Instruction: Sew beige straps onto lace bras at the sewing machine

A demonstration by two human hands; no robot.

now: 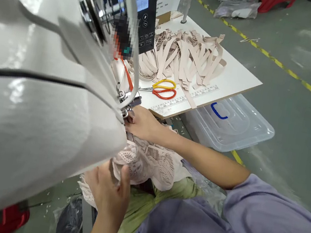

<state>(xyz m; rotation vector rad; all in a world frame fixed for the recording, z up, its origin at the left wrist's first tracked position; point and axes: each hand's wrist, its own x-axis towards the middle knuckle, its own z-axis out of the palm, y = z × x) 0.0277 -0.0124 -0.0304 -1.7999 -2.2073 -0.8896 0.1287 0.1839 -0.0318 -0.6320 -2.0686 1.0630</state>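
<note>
My right hand (145, 125) reaches in from the right to the presser foot (128, 111) of a white sewing machine (52, 122). Its fingers are bent and closed on the edge of a pale pink lace garment (161, 166), with the fingertips partly hidden by the foot. Below the machine's head, my left hand (110, 191) lies against the lace, thumb and forefinger spread apart; its other fingers are partly hidden behind the machine. The garment hangs in folds between both hands, over green cloth (139, 210) on the lap.
Beige elastic strips (184, 55) lie heaped on a white board (238, 75) beside scissors (164, 89) with yellow and red handles and a printed ruler (188, 98). A lidded plastic box (232, 122) stands below. A control panel (141, 5) rises behind the needle area.
</note>
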